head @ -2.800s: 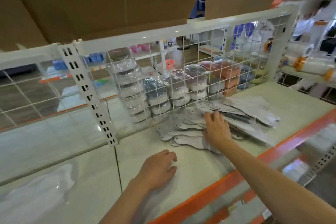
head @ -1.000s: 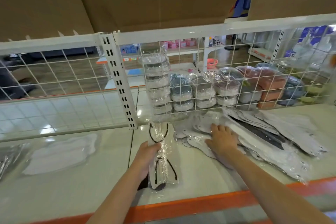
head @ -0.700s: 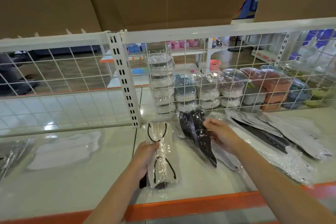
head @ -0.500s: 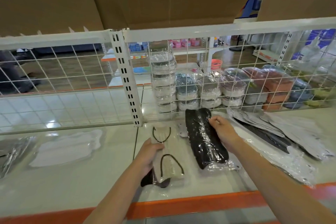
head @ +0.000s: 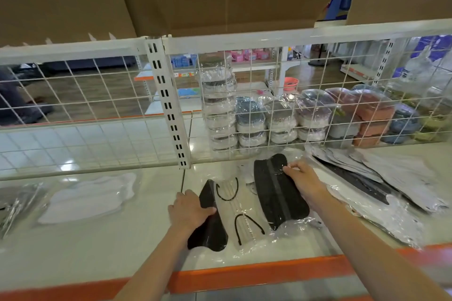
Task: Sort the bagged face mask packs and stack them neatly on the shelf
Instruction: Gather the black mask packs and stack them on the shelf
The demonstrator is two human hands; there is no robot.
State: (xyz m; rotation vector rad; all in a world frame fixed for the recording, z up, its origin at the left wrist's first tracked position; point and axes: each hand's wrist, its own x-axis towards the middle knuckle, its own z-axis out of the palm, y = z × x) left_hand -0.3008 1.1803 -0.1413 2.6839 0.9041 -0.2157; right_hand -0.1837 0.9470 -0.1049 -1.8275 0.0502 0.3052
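Two hands work near the shelf's point(head: 97, 249) orange front edge. Left hand point(head: 189, 210) grasps a black mask pack point(head: 210, 230) beside a beige, black-looped pack point(head: 238, 212). Right hand point(head: 302, 182) pinches another black pack point(head: 278, 193). Slick, crinkly clear bags could slide, likely fanning the loose grey pile point(head: 381, 178) by the right edge or skewing the stack.

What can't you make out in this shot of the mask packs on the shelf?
Head view only:
- Black pack: middle hidden under the left hand.
- Pile of packs at right: count unclear, overlapping and blurred.
- Far-left bag: cut off by the frame edge.
- Printing on any pack: too small.
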